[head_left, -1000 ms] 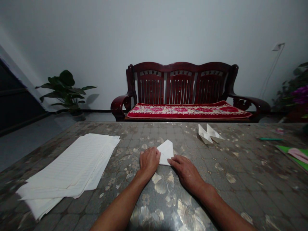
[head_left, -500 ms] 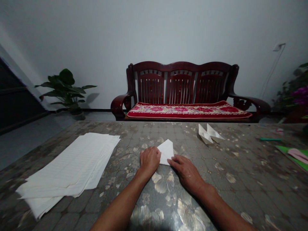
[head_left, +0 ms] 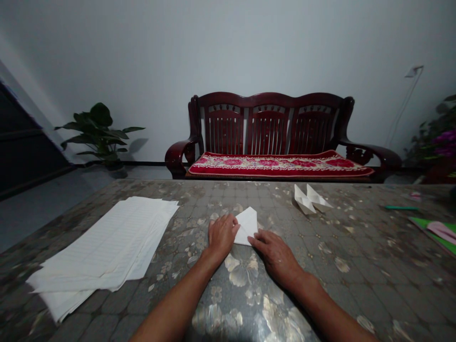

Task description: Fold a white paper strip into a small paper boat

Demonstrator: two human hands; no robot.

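A folded white sheet of paper (head_left: 248, 222) lies on the table between my hands, its pointed end facing away from me. My left hand (head_left: 223, 233) is closed at the paper's left edge, fingers curled, with thumb and forefinger against it. At the lower right corner my right hand (head_left: 273, 249) grips the paper with the thumb on top; its other fingers are bent and partly hidden. Farther right stands a white folded-paper boat shape (head_left: 304, 202) with two peaks.
A stack of lined paper sheets (head_left: 107, 242) lies on the left of the patterned table (head_left: 199, 304). Toward the right edge are a green pen (head_left: 401, 208) and a green sheet with a pink object (head_left: 441, 230) on it. A wooden bench (head_left: 270, 99) stands beyond the table.
The fingers of my left hand have shifted slightly at the paper's left edge. My right hand stays at the lower right corner. The view has moved very little.
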